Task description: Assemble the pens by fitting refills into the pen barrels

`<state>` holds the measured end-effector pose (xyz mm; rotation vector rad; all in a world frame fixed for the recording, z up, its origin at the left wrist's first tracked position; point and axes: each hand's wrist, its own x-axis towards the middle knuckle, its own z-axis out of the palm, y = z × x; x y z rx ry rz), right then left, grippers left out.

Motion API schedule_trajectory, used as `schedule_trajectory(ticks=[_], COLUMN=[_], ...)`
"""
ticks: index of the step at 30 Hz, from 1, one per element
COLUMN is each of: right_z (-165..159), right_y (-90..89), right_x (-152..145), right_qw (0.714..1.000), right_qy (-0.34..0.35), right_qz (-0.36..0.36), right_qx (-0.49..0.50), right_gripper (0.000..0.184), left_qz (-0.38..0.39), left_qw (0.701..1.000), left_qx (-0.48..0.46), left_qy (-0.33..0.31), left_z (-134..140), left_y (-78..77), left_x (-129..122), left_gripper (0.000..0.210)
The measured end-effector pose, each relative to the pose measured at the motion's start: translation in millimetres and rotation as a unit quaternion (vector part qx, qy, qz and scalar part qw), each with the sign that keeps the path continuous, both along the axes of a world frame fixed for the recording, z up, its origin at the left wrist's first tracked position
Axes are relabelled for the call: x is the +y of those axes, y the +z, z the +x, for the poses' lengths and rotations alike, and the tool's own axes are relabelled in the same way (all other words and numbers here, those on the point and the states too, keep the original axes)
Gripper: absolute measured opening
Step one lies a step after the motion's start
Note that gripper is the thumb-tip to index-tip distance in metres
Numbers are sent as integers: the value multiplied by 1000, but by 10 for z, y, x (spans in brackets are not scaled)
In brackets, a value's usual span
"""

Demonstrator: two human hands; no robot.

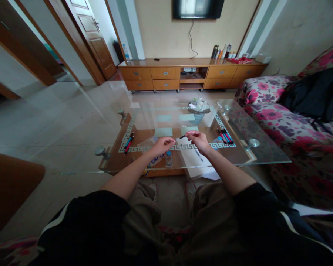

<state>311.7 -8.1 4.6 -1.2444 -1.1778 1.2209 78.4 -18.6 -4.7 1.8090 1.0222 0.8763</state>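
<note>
Above the glass coffee table (266, 153), both my hands hold a thin pen (182, 137), partly black with a light, clear-looking end. My left hand (164, 145) pinches the light end. My right hand (199, 140) pinches the black end between thumb and fingers. Whether the pen is in one piece or two parts I cannot tell. To the left lies a small bunch of blue, red and black pens (129, 142). A larger group of similar pens (225, 136) lies to the right.
Below the glass are a plastic bottle (169, 159) and white paper (191, 157). Past the table stands a filled waste basket (199, 114). A flowered sofa (269, 111) is at right; a low wooden cabinet (165, 74) lines the far wall.
</note>
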Motion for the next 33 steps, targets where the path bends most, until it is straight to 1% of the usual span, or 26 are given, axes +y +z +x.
schedule_trajectory(ticks=[7, 15, 21, 28, 33], right_z=[2, -17, -32, -66, -103], right_y=[-29, 35, 38, 10, -4], right_x=[18, -17, -30, -39, -64], right_qw=[1000, 1000, 1000, 998, 994], right_qy=[1, 0, 12, 58, 109], right_qz=[2, 1, -1, -3, 5], right_qx=[-12, -20, -28, -18, -12], right_gripper=[45, 42, 43, 38, 35], left_qz=[-17, 3, -8, 16, 28], left_qw=[1000, 1000, 1000, 1000, 999], left_qx=[-14, -10, 0, -5, 38], left_qy=[-1, -5, -6, 1, -13], left_z=[0, -18, -2, -4, -1], left_y=[-21, -36, -17, -83, -72], left_x=[0, 22, 1, 26, 6], left_gripper=[35, 32, 34, 32, 26])
